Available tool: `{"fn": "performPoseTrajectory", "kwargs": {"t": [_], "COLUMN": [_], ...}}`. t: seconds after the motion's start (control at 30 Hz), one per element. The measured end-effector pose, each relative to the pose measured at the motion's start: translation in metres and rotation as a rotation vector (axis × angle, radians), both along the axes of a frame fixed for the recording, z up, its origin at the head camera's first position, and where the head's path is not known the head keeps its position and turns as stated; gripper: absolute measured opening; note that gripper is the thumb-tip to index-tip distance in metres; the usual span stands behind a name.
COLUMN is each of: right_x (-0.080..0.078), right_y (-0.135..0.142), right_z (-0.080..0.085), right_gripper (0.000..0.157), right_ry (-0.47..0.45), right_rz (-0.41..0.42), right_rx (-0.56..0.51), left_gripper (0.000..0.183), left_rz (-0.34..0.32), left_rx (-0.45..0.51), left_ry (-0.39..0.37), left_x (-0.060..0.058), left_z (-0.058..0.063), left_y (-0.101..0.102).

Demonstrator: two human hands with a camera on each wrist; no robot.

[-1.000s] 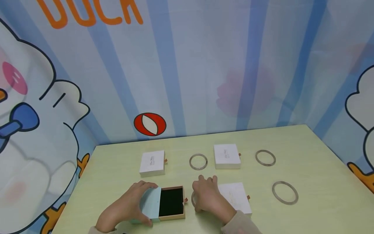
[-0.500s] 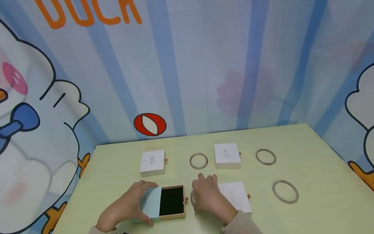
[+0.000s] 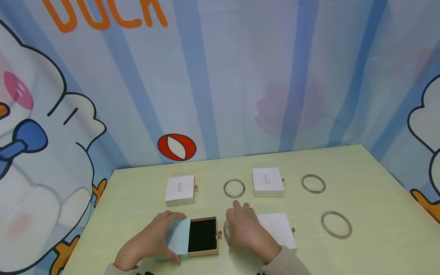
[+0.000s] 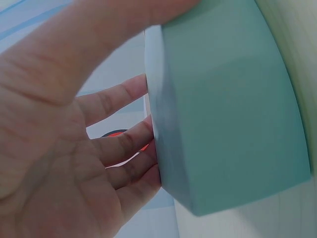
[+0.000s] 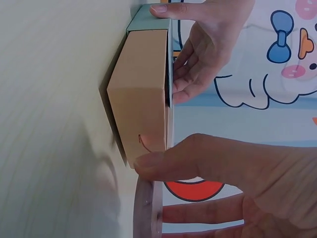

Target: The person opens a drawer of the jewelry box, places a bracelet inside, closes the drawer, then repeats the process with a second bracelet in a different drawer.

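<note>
A light blue-green jewellery box lies on the table, its tan drawer pulled partly out to the right and showing a dark lining. My left hand grips the box's sleeve from the left, thumb on the near side and fingers on the far side. Just right of the drawer's ribbon tab, my right hand pinches a pale translucent bangle. In the right wrist view the thumb lies on the bangle's edge, close to the drawer's front. Much of this bangle is hidden behind the hand in the head view.
A white box sits partly behind my right wrist. Farther back are two more white boxes, one at left and one at right. Loose bangles lie at back centre, back right and right. A printed curtain hangs behind the table.
Both hands stay almost in place. The right hand's knuckles have risen slightly, with the bangle still in its grip beside the open drawer.
</note>
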State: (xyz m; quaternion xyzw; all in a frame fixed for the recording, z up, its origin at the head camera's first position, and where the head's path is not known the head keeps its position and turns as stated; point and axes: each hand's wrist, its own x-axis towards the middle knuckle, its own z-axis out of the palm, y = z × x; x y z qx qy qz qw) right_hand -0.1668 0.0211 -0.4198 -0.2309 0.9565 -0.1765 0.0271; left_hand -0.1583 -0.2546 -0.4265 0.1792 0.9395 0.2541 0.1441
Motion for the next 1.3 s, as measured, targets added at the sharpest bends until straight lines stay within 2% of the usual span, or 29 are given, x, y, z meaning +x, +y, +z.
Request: {"fn": "performPoseTrajectory", "kwargs": {"t": [0.57,1.3], "right_x": [0.000,-0.001], "right_y": [-0.003,-0.013], "right_z": [0.008,0.009], "right_gripper": [0.043,0.040], "right_ry": [-0.027,0.019], "right_rz": [0.029,0.053], "right_rx": [-0.046,-0.079], "left_gripper": [0.100,0.099], "left_rz": [-0.011,-0.015], "left_rx": [0.009,0.010], "left_ry": [0.004,0.017], "left_x": [-0.001,-0.002], "left_z": [-0.003,-0.004], "left_y": [-0.001,-0.002]}}
